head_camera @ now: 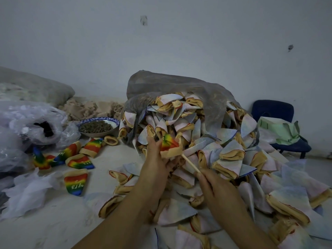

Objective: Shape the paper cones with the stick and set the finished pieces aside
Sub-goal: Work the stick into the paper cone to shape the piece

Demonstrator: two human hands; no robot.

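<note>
Pale cone heap [224,141] crowds held cone [169,143] and stick [191,164]; bowl [98,126] sits left.

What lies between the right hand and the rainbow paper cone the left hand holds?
Head view: a thin pale wooden stick, pinched by the right hand, reaches into the rainbow paper cone.

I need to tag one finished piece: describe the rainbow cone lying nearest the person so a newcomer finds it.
Start at the big pile of pale cones spilling from the grey bag and look left across the floor. The rainbow cone lies alone, nearer the person than the rainbow cluster, tip towards the person, with upside-down letters "appy" across it.
</note>
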